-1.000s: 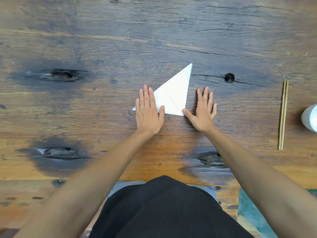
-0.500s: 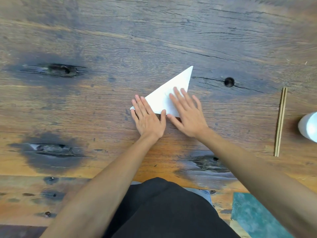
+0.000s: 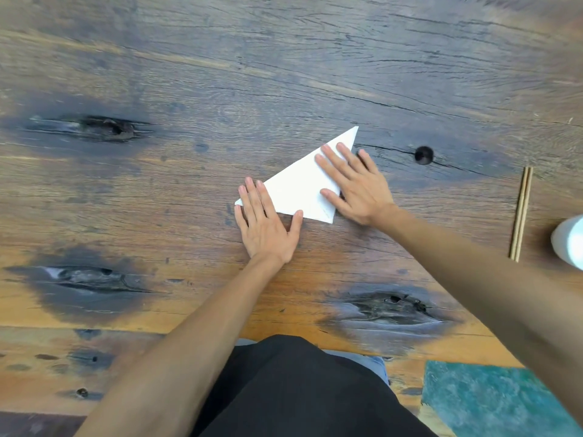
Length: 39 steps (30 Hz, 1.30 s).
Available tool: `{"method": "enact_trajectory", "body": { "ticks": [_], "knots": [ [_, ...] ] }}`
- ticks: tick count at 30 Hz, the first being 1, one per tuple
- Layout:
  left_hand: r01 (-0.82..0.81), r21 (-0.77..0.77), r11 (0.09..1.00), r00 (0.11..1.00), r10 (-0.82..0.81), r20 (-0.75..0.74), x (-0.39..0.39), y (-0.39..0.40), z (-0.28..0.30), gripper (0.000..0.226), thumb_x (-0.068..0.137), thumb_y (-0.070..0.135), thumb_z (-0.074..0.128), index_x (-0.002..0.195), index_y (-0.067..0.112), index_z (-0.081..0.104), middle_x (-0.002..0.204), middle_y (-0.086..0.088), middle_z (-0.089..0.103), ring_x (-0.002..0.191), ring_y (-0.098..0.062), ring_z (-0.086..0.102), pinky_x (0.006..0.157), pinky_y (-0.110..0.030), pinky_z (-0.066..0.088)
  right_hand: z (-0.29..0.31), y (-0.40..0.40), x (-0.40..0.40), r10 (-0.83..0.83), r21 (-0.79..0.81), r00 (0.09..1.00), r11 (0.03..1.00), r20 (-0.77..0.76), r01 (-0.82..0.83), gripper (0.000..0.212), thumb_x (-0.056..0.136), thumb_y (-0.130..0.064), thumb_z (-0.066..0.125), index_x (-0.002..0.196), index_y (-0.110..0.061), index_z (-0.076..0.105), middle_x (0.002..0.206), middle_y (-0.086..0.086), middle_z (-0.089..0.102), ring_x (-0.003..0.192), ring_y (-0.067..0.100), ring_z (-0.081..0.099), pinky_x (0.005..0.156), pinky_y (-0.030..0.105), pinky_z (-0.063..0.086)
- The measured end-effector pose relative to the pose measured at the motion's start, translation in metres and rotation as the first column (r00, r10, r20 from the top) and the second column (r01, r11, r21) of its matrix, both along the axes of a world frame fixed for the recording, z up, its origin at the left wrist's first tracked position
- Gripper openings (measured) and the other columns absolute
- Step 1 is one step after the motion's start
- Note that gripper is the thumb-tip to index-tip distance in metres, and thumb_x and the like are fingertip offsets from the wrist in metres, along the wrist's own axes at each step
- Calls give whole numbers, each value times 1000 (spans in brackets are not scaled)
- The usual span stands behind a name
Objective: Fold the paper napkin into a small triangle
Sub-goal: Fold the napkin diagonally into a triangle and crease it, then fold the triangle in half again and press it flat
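A white paper napkin (image 3: pixel 299 190), folded into a triangle, lies flat on the dark wooden table (image 3: pixel 284 74); its long point aims up and to the right. My left hand (image 3: pixel 268 225) lies flat with fingers spread on the napkin's left corner. My right hand (image 3: pixel 356 184) presses flat on the napkin's right side, its fingers reaching toward the upper point and covering part of that edge. Neither hand grips anything.
A pair of wooden chopsticks (image 3: pixel 520 212) lies upright at the right. A white cup-like object (image 3: pixel 569 241) is cut off by the right edge. A teal patch (image 3: pixel 492 398) shows below the table's front edge. A dark knot hole (image 3: pixel 423 154) sits right of the napkin.
My right hand came from the table beside the napkin onto it and has slid up along its right side toward the upper point. My left hand stays pressed on the left corner.
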<state>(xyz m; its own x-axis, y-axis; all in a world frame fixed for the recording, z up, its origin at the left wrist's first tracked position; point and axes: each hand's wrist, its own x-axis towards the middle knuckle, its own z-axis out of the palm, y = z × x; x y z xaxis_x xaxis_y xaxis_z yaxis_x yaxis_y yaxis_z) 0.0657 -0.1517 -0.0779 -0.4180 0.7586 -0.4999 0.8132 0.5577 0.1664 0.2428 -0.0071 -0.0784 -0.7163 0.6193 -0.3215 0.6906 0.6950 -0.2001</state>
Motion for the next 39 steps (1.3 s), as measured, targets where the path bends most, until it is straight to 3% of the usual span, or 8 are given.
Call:
{"method": "enact_trajectory", "body": {
  "ticks": [6, 10, 12, 16, 19, 25, 34, 39],
  "knots": [
    [31, 40, 999, 999, -30, -21, -4, -5, -5, 89, 100, 66, 18, 159, 6, -12, 168, -14, -16, 156, -29, -16, 128, -50, 0, 4, 46, 31, -244, 6, 969, 970, 37, 243, 65, 106, -59, 18, 165, -33, 14, 173, -12, 13, 161, 22, 8, 128, 51, 7],
    [22, 55, 998, 999, -21, -29, -3, -6, -5, 84, 102, 61, 18, 159, 5, -10, 169, -14, -14, 156, -29, -14, 128, -51, 2, 13, 36, 14, -290, 33, 957, 956, -21, 291, 64, 108, -50, 23, 165, -20, 21, 173, -1, 16, 161, 20, 11, 128, 46, 3],
    [13, 55, 998, 999, -11, -32, -1, -5, -6, 83, 103, 59, 19, 159, 5, -9, 169, -15, -13, 156, -29, -13, 128, -51, 3, 16, 17, -5, -192, 70, 980, 978, -61, 196, 63, 109, -45, 24, 164, -15, 24, 173, 5, 20, 160, 21, 16, 128, 44, 6],
    [22, 54, 998, 999, -20, -35, -1, -5, -8, 82, 103, 57, 21, 160, 4, -7, 169, -16, -11, 157, -30, -11, 127, -52, 3, 11, -25, -39, 171, 60, 981, 984, -95, -166, 63, 109, -44, 25, 164, -15, 23, 173, 5, 20, 160, 22, 17, 128, 44, 8],
    [43, 57, 997, 998, -40, -52, -4, -8, -9, 81, 102, 55, 21, 160, 4, -5, 169, -16, -9, 157, -30, -8, 127, -51, 4, -1, -40, -44, 244, 32, 965, 970, -98, -242, 62, 110, -47, 27, 165, -20, 21, 173, 2, 17, 160, 21, 14, 129, 46, 13],
    [41, 56, 998, 998, -38, -54, -4, -8, -10, 78, 104, 54, 19, 160, 5, -5, 169, -15, -8, 157, -30, -8, 127, -52, 4, -13, -11, -20, 133, 24, 989, 991, -59, -132, 65, 107, -56, 22, 166, -31, 14, 174, -2, 13, 161, 23, 11, 129, 48, 13],
    [67, 42, 997, 996, -64, -57, -8, -9, -6, 78, 104, 56, 17, 160, 7, -7, 170, -13, -9, 157, -29, -8, 126, -55, 5, -3, 52, 33, -239, -12, 971, 971, 11, 239, 66, 106, -61, 24, 165, -36, 11, 173, -13, 12, 161, 23, 7, 129, 51, 9],
    [136, 79, 988, 991, -136, -6, -19, -13, 5, 74, 104, 56, 15, 161, 14, -5, 170, -9, -9, 157, -27, -9, 121, -57, -11, 3, 53, 20, -294, -83, 951, 954, -90, 287, 75, 102, -61, 42, 163, -21, 25, 171, 2, 27, 158, 26, 22, 126, 49, 22]
  ]
}}
